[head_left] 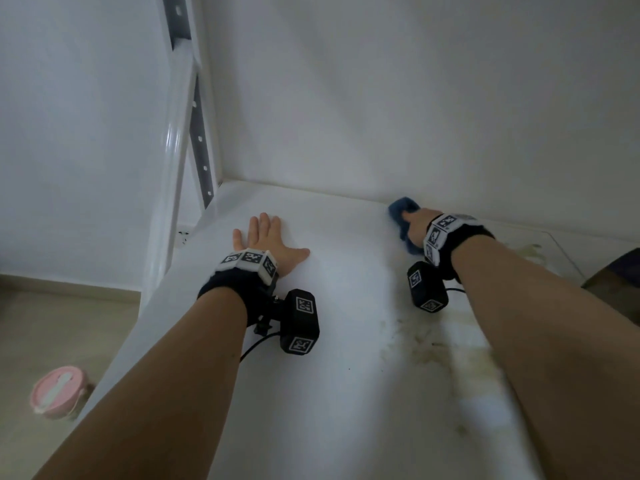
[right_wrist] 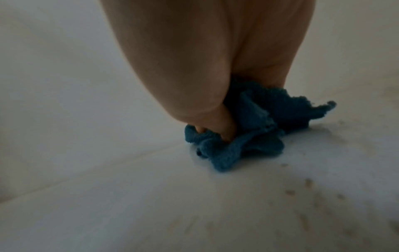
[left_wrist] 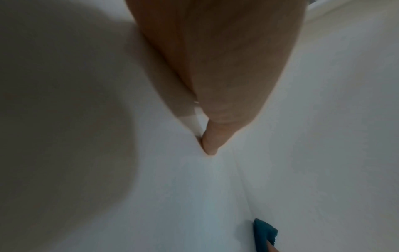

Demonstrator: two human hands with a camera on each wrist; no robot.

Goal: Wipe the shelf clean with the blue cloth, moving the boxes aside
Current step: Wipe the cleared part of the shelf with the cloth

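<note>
Head view: my right hand (head_left: 414,225) grips the bunched blue cloth (head_left: 401,211) and presses it onto the white shelf (head_left: 346,341) at the back edge, just where the shelf meets the wall (head_left: 415,98). My left hand (head_left: 266,242) lies flat on the shelf, fingers straight and spread, holding nothing, well apart from the cloth and to its left.

The relation that matters: the brownish stains (head_left: 422,344) lie nearer to me than the cloth, beside my right forearm, and more dirt (head_left: 526,252) shows to the right of the cloth. So the cloth sits at the far end of the dirty patch, and I judge the coming stroke should pull back toward me or sweep rightward, with the right hand alone doing it. The crumpled cloth runs roughly front to back under my fingers.

Right wrist view shows my fingers (right_wrist: 224,131) curled into the cloth (right_wrist: 248,136), with specks (right_wrist: 308,183) on the shelf close by.

A dark corner of what may be a box (head_left: 620,282) shows at the right edge. A pink lidded cup (head_left: 57,393) stands on the floor. The wrist bands carry only square code markers; no readable writing.
</note>
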